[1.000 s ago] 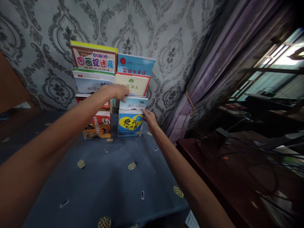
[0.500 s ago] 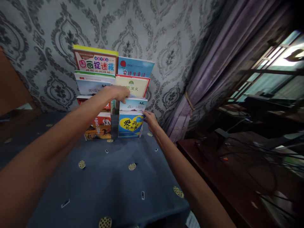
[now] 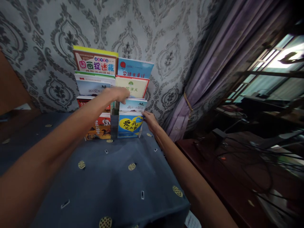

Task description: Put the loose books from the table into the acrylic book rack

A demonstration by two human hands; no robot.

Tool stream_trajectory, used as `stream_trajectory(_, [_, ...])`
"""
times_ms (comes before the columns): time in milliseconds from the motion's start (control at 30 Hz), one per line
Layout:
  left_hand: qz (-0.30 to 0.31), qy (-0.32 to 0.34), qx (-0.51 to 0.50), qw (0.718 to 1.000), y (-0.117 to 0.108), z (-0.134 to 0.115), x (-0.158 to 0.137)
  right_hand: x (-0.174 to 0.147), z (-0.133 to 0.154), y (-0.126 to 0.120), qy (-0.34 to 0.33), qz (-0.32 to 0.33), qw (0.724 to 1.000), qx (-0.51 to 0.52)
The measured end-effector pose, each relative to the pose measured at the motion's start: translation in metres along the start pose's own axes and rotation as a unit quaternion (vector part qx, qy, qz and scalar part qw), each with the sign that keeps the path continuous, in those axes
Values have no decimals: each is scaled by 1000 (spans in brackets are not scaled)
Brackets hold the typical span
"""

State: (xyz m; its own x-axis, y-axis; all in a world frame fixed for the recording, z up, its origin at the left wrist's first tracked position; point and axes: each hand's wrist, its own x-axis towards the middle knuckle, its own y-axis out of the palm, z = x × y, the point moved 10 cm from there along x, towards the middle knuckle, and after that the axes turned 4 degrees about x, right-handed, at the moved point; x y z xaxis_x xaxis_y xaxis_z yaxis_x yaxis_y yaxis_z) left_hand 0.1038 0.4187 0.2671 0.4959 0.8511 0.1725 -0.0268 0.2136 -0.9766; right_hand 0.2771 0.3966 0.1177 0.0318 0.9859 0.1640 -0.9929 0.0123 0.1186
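From here I can't tell if the left hand (image 3: pixel 121 94) and right hand (image 3: pixel 150 118) grip the pale-blue book (image 3: pixel 134 104) between them, perhaps steadying it.

The bare left arm (image 3: pixel 71 130) slants up from the lower left, the right arm (image 3: pixel 181 164) from the lower right. The left hand (image 3: pixel 119 94) is higher, back upward, fingers (image 3: pixel 123 100) bent down; the right hand (image 3: pixel 150 119) has its fingers directed leftward.
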Motion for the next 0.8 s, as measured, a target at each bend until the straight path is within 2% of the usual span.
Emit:
stream_trajectory(67, [22,-9,15,1000,2,-8,-16,-1,1,0,-1,-9,1000,-3])
stream_trajectory(100, [9,-15,12,1000,0,-15,-28,-2,1,0,0,-13,1000,-5])
stream_trajectory(167, [-118,-42,-48,991,-18,-35,-60,-3,1,0,-1,-20,1000,-7])
stream_trajectory(233, [-259,-63,-142,953,-22,-58,-103,-5,2,2,-14,-21,1000,-2])
stream_trajectory(267, [-313,-72,-192,927,-15,-68,-124,-5,3,3,-24,-21,999,1])
stream_trajectory(333, [-372,-102,-271,882,15,-85,-155,-7,5,4,-44,-26,999,3])
stream_trajectory(433, [-376,-153,-345,846,69,-95,-167,-7,4,3,-51,-44,998,4])
stream_trajectory(500, [-366,-184,-372,833,92,-90,-161,-6,3,3,-50,-51,997,6])
stream_trajectory(567, [-364,-205,-385,823,101,-82,-152,-5,3,3,-49,-50,998,3])
stream_trajectory(800, [-356,-246,-428,794,112,-54,-130,-2,1,2,-41,-43,998,-13])
